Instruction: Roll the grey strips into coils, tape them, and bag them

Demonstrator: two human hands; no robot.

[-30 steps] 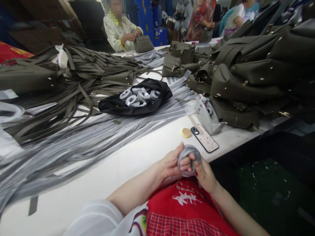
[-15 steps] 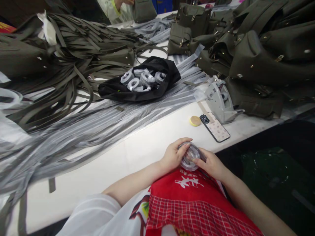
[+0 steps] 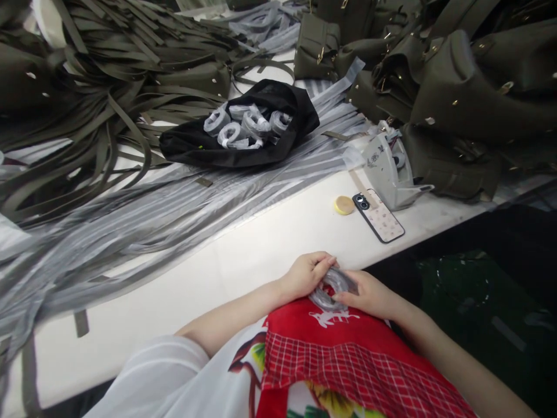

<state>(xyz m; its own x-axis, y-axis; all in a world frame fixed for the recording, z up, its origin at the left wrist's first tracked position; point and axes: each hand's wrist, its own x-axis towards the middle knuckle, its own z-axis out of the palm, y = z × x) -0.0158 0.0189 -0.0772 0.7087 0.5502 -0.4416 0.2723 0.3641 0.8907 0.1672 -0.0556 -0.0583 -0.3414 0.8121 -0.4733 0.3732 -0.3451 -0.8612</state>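
Note:
A coiled strap in clear plastic wrap (image 3: 324,299) is held close to my red apron, at the front of the white table. My left hand (image 3: 308,273) grips the coil from its upper left, fingers closed over the rim. On the other side my right hand (image 3: 365,294) pinches it, the thumb lying across the coil's face. Red apron cloth shows through the hole in the middle. Several similar wrapped coils (image 3: 235,134) lie in an open black cloth bag (image 3: 191,148) farther back on the table.
Long plastic-wrapped strips (image 3: 143,226) and a heap of dark green straps (image 3: 117,35) cover the left and back. Dark green handbags (image 3: 474,98) are piled at the right. Near them are a grey tape dispenser (image 3: 387,168), a phone (image 3: 380,217) and a yellow round tin (image 3: 344,204).
The coil and both hands have come slightly lower, nearer my apron. The coil is tilted differently, and its central hole shows more openly. My head view has shifted a little downward.

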